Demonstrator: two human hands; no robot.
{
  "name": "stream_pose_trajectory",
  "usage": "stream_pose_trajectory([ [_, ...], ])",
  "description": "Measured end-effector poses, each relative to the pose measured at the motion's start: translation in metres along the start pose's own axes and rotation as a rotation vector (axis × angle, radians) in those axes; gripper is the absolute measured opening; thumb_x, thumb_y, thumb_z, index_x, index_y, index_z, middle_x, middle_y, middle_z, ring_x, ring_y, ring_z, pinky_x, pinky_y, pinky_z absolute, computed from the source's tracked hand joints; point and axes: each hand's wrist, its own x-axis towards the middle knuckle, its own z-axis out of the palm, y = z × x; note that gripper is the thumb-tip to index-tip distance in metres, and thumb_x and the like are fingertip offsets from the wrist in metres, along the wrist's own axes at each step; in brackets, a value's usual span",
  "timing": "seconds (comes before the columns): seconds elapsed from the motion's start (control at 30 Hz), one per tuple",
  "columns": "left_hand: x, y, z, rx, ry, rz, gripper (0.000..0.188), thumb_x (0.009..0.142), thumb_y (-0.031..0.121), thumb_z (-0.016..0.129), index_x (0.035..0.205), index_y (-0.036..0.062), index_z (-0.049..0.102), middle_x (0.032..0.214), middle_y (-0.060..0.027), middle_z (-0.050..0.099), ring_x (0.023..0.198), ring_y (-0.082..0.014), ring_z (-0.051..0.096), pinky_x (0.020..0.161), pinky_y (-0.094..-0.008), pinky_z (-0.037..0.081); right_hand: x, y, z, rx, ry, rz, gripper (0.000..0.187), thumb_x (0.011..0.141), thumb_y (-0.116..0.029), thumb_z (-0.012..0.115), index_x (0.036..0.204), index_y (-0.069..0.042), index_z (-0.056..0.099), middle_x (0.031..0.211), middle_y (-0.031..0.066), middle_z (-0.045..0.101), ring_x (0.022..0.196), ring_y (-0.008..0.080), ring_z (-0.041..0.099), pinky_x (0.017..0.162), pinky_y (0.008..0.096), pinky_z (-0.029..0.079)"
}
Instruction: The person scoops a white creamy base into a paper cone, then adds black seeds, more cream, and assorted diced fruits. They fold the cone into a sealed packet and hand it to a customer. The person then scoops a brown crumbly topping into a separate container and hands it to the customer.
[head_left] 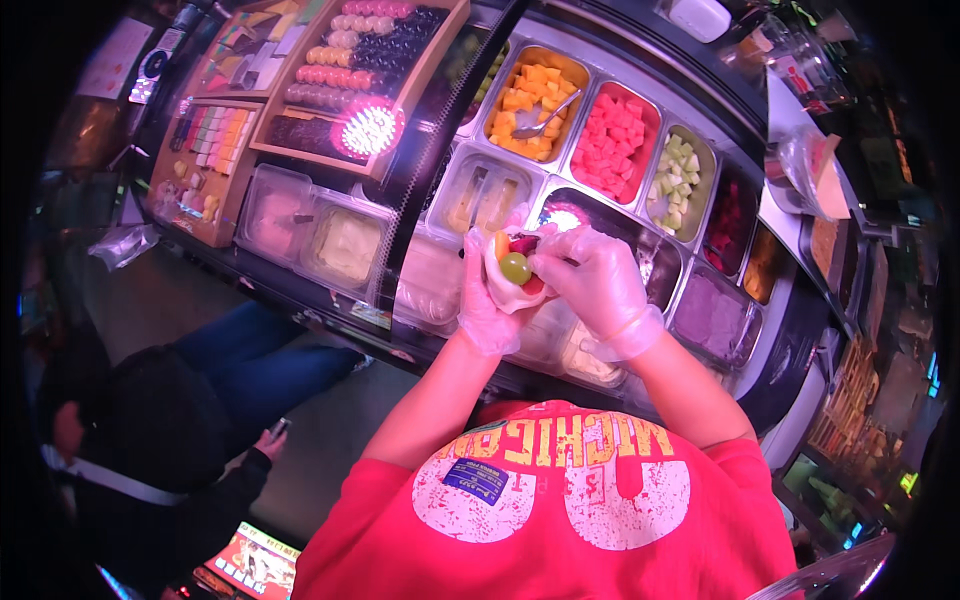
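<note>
In my gloved left hand (pixel 482 300) is a pale rolled wrap (pixel 512 296) filled with fruit, held upright over the counter. A green grape (pixel 515 268) sits at its front, with orange and dark red pieces behind. My gloved right hand (pixel 602 285) is at the wrap's right edge, thumb and fingers pinched together; whatever they hold is hidden. Beyond my hands are metal trays of orange mango cubes (pixel 530 88) with a spoon (pixel 548 118) in them, pinkish-red melon cubes (pixel 612 140) and pale green cubes (pixel 677 180).
Lidded tubs (pixel 428 285) surround my hands, with a purple-filled tub (pixel 708 318) at right. Left of a dark divider stand display boxes (pixel 365 70) of colourful pieces and two tubs (pixel 350 245). A person in dark clothes (pixel 150 420) is at lower left, holding a phone.
</note>
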Motion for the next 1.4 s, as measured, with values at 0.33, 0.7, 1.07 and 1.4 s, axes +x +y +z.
stream_pose_trajectory([
  [0.33,-0.043,-0.048,-0.01,-0.082,-0.149,0.036,0.089,0.09,0.084,0.047,0.158,0.0275,0.038,0.16,-0.0133,0.044,0.144,-0.0368,0.046,0.111,-0.069,0.039,-0.075,0.019,-0.019,0.409,0.071,0.34,0.027,0.093,-0.023,0.076,0.102,0.002,0.068,0.085,0.0058,0.072,0.063,0.0102,0.068,0.054,0.0241,0.054],
  [0.7,-0.077,-0.098,0.006,-0.119,-0.134,0.023,0.09,0.091,0.077,0.056,0.155,0.0156,0.043,0.153,-0.0172,0.049,0.14,-0.036,0.049,0.115,-0.0586,0.04,-0.131,0.034,-0.028,0.502,0.07,0.352,0.015,0.092,-0.012,0.071,0.096,0.003,0.073,0.079,0.0042,0.071,0.058,0.0102,0.065,0.052,0.0241,0.052],
  [1.07,-0.103,-0.087,0.03,0.137,-0.216,-0.062,0.085,0.1,0.076,0.036,0.155,0.0125,0.042,0.146,-0.0123,0.056,0.136,-0.032,0.055,0.113,-0.0556,0.044,-0.144,-0.008,-0.049,-0.094,0.076,-0.458,0.013,0.087,-0.009,0.073,0.099,-0.007,0.075,0.082,0.0098,0.066,0.073,0.0266,0.067,0.068,0.0366,0.053],
  [1.4,-0.102,-0.059,0.022,0.275,-0.12,-0.758,0.068,0.098,0.054,0.044,0.139,0.0007,0.054,0.124,-0.0255,0.066,0.111,-0.0448,0.068,0.088,-0.0595,0.059,-0.068,-0.024,-0.051,-0.237,-1.131,-0.753,0.004,0.079,-0.017,0.068,0.081,-0.014,0.071,0.079,0.0061,0.068,0.08,0.0297,0.065,0.082,0.0383,0.049],
])
